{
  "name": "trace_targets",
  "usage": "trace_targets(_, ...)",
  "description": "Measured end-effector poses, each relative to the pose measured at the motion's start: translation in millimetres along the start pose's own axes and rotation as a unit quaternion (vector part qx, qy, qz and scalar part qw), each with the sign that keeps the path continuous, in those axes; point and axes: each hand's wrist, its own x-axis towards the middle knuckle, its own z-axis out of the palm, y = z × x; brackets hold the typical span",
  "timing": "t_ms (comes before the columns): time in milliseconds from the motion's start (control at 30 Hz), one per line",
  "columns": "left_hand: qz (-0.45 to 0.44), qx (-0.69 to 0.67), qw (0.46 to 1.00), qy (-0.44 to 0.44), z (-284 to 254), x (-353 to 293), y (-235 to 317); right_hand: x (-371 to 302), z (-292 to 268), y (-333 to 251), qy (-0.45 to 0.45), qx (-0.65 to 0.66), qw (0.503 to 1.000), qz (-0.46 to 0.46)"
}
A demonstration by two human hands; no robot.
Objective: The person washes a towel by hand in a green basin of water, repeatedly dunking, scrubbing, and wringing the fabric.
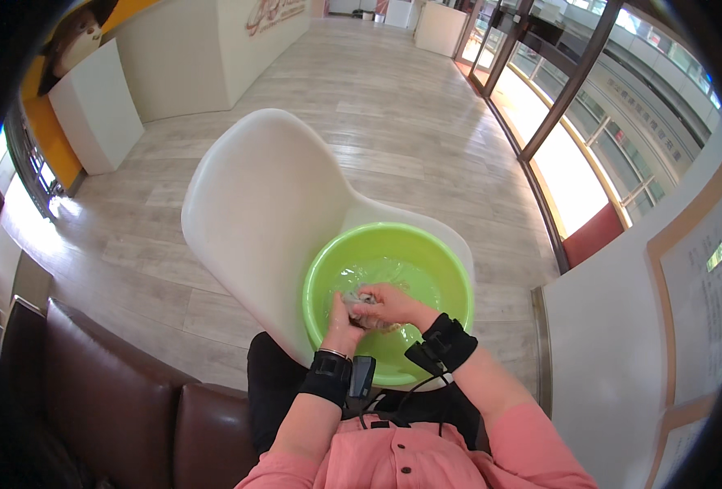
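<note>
Both of my hands are closed together around a crumpled, wet-looking grey cloth (362, 300). My left hand (342, 330) cups it from the left, and my right hand (393, 306) wraps over it from the right. Much of the bundle is hidden by the fingers. The hands are inside the outline of a round lime-green basin (450, 253), low over the clear water (387, 273) in it. Whether the cloth touches the water I cannot tell. The basin stands on the seat of a white moulded chair (263, 183), in front of my knees.
A brown leather sofa (116, 383) is at the left. A white wall (597, 326) with framed sheets closes off the right side, and glass doors (556, 73) stand beyond it. Farther off is a white counter (186, 65) on the wood-look floor (393, 106). Cables (414, 391) run between my black wristbands.
</note>
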Motion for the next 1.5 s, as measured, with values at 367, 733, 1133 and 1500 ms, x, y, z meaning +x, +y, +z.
trace_targets(367, 0.006, 0.071, 0.956, -0.285, -49.6, 59.9, -16.5, -18.9, 23.1, -3.8, 0.172, -0.119, 0.976, -0.069)
trace_targets(733, 0.120, 0.156, 0.980, -0.024, 1.5, 10.7, -23.7, -14.9, 8.2, -35.1, 0.231, -0.296, 0.927, 0.025)
trace_targets(1133, 0.141, 0.247, 0.954, 0.092, -29.4, 23.4, 9.0, -7.2, -41.2, 72.7, 0.310, -0.276, 0.901, 0.122)
trace_targets(1500, 0.097, 0.308, 0.940, 0.107, 0.2, -6.1, 0.0, -2.2, -29.7, 62.6, 0.257, -0.346, 0.883, 0.185)
